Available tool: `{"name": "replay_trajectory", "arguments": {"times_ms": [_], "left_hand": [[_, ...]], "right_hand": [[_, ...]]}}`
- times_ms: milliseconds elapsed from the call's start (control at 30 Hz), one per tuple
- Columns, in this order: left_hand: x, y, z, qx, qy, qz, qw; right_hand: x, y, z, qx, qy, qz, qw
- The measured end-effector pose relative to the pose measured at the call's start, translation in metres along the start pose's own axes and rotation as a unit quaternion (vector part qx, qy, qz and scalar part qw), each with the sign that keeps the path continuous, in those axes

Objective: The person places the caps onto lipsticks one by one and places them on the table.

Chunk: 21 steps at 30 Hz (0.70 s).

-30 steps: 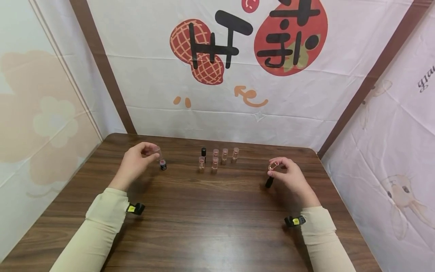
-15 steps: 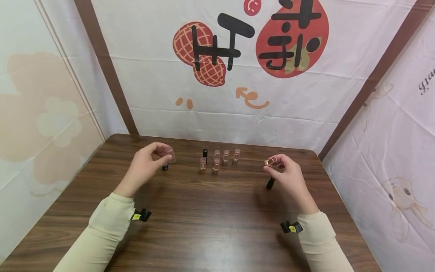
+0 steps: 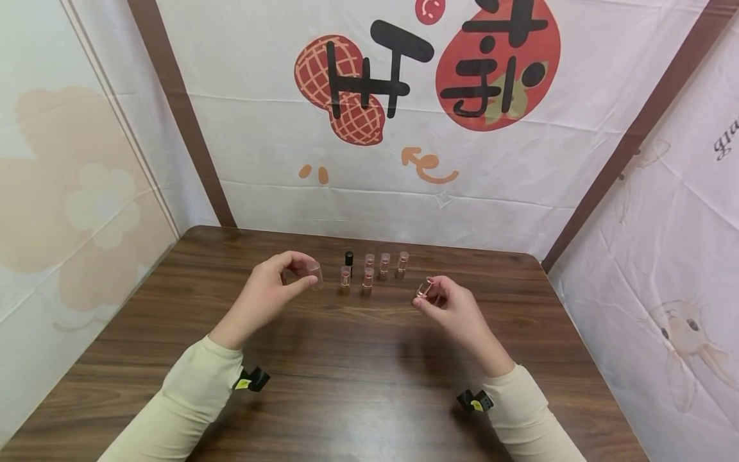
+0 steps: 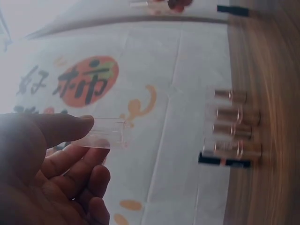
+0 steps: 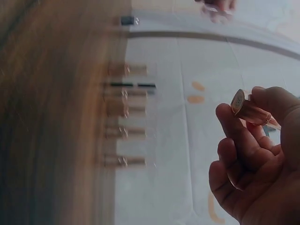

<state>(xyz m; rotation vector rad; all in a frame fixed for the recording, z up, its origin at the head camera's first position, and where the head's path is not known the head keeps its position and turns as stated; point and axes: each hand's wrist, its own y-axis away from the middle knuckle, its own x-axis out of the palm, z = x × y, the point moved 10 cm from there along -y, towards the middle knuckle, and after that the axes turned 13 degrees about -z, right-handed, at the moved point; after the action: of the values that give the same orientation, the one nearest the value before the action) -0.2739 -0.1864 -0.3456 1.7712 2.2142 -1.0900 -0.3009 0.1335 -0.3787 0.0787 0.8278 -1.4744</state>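
Note:
A clear lipstick cap (image 3: pixel 317 276) is pinched between thumb and fingers of my left hand (image 3: pixel 268 289), above the table's left half. In the left wrist view the clear cap (image 4: pixel 105 132) looks hollow. My right hand (image 3: pixel 456 308) holds a gold lipstick tube (image 3: pixel 424 289) in its fingertips, tilted. The right wrist view shows the round base of this lipstick tube (image 5: pixel 239 101) turned to the camera. Between the hands several clear-capped lipsticks (image 3: pixel 367 282) stand upright, with a slim black-capped tube (image 3: pixel 349 258) behind them.
On the brown wooden table (image 3: pixel 358 385), a small dark item (image 5: pixel 127 20) lies by the left hand and a black piece (image 4: pixel 233 9) on the right side; the hands mostly hide both in the head view. A printed cloth (image 3: pixel 260 128) hangs behind.
Both hands have moved inward, the left rightward with the clear cap, the right leftward with the lipstick tube. The cap has come away from above the small dark item.

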Motion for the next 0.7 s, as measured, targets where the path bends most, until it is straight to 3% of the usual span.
{"name": "replay_trajectory", "arguments": {"times_ms": [233, 400, 700], "left_hand": [[0.015, 0.012, -0.022, 0.024, 0.006, 0.013, 0.9996], [0.022, 0.021, -0.038, 0.044, 0.01, 0.018, 0.9988], [0.036, 0.036, -0.059, 0.06, 0.024, 0.043, 0.997]], "right_hand": [[0.039, 0.018, 0.004, 0.011, -0.026, 0.051, 0.9983], [0.063, 0.029, 0.016, -0.021, -0.026, 0.081, 0.9961], [0.088, 0.047, 0.022, -0.041, -0.022, 0.105, 0.9934]]}}
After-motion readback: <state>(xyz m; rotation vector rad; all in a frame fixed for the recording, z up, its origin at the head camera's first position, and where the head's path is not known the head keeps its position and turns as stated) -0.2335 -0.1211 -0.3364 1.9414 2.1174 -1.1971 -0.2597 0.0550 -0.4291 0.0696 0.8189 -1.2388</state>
